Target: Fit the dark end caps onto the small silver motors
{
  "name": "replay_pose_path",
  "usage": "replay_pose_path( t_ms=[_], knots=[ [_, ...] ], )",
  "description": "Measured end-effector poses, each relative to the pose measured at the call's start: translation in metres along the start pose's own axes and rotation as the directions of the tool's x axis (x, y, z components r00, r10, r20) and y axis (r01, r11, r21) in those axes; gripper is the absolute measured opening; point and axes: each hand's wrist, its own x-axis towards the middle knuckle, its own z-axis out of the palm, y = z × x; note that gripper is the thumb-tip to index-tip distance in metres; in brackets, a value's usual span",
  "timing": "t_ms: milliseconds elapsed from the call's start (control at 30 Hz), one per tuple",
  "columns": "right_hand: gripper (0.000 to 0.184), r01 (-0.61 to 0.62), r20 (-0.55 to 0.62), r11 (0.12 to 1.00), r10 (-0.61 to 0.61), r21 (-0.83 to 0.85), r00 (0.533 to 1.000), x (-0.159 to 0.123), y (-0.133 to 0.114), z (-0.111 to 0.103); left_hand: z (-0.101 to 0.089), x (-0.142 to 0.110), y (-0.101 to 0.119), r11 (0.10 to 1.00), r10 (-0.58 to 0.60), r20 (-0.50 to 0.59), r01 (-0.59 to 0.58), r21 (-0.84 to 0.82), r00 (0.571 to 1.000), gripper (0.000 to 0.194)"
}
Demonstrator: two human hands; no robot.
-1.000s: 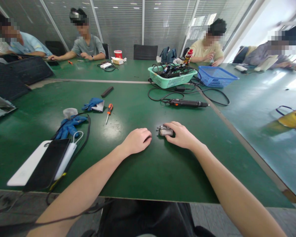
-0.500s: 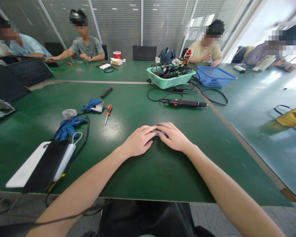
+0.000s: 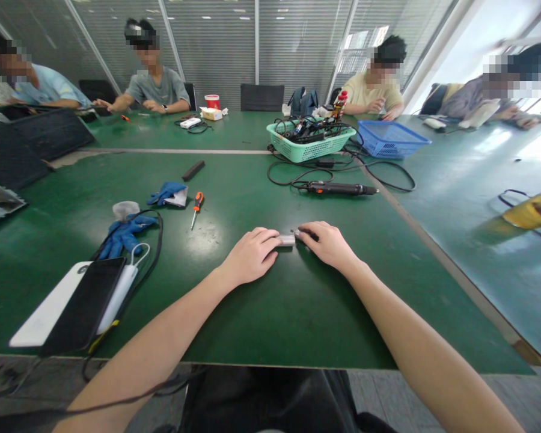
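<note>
Gripping a silvery cylinder (image 3: 287, 240) with close-fingered left hand (image 3: 251, 258), touching a metal piece (image 3: 296, 233) with bent-fingered right hand (image 3: 331, 246), too hidden to tell if pinching

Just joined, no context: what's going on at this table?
A person's left hand holds a silver metal part at the green table. The right hand is just beside it, fingertips at a smaller metal piece; its grip, and whether the two pieces are joined, can't be made out. An orange-handled screwdriver and a black pen-shaped tool lie farther back, out of both hands.
</note>
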Motion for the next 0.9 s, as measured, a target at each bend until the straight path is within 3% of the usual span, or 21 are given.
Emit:
replay_pose_path(
  t_ms=[133, 333, 533, 900],
  knots=[
    [0.026, 0.004, 0.018, 1.000, -0.004, -0.011, 1.000, -0.002, 0.000, -0.004, 0.003, -0.002, -0.007, 0.997, -0.074, -0.035, 0.074, 0.007, 0.997, 0.029],
    [0.031, 0.106, 0.143, 0.993, -0.112, 0.044, 0.983, -0.006, -0.001, -0.013, 0.005, -0.003, -0.014, 0.990, -0.140, -0.049, 0.139, -0.012, 0.989, 0.026],
    [0.032, 0.172, 0.186, 0.981, -0.186, 0.092, 0.965, -0.006, -0.010, -0.016, 0.006, -0.003, -0.013, 0.979, -0.203, -0.057, 0.201, -0.034, 0.978, 0.032],
    [0.023, 0.142, 0.268, 0.990, -0.139, 0.008, 0.953, -0.006, -0.006, -0.021, 0.006, -0.003, -0.014, 0.959, -0.283, -0.057, 0.283, -0.002, 0.957, 0.028]
  ],
)
